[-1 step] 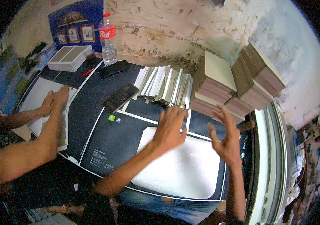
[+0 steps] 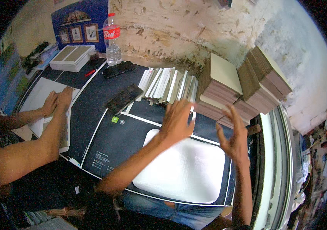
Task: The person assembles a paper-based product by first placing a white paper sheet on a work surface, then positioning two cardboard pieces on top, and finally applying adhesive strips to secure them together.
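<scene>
Fanned strips (image 2: 168,85) lengthwise toward wall; left hand (image 2: 177,120) adjacent

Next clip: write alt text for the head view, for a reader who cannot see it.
The person's left hand and right hand, both open and empty, reach toward a row of folded cards beside stacks of brown cardboard. A white tray lies below them; a co-worker's hands press paper at left.
</scene>
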Motion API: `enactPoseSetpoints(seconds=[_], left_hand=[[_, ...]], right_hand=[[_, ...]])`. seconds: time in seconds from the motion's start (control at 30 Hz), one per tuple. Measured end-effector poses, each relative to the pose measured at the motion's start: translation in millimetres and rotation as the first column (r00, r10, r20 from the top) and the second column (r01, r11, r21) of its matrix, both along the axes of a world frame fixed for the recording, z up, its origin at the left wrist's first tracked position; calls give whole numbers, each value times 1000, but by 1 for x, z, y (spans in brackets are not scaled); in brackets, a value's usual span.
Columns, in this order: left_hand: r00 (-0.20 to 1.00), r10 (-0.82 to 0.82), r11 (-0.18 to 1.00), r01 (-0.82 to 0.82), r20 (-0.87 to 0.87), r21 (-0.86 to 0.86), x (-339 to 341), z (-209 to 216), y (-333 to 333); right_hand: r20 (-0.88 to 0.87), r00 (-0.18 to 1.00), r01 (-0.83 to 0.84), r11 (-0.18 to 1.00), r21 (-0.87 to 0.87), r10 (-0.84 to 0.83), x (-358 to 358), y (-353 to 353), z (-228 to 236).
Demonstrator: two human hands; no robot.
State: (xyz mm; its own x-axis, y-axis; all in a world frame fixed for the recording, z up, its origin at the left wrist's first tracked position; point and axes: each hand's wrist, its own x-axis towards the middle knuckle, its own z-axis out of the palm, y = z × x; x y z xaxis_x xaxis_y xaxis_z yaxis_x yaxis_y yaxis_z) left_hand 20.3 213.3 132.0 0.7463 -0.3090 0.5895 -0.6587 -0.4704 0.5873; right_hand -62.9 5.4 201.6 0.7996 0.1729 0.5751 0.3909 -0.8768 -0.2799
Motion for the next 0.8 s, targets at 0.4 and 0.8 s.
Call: enactPoseSetpoints(seconds=[0.4, 0.8], left_hand=[[935, -305, 950, 284, -180, -134, -97, 8, -23], [968, 28, 955, -100, -249, -280, -140, -23, 82]], right_hand=[[-270, 941, 120, 945, -304, -206, 185, -103, 49], [425, 898, -20, 974, -224, 116, 87, -60, 119]])
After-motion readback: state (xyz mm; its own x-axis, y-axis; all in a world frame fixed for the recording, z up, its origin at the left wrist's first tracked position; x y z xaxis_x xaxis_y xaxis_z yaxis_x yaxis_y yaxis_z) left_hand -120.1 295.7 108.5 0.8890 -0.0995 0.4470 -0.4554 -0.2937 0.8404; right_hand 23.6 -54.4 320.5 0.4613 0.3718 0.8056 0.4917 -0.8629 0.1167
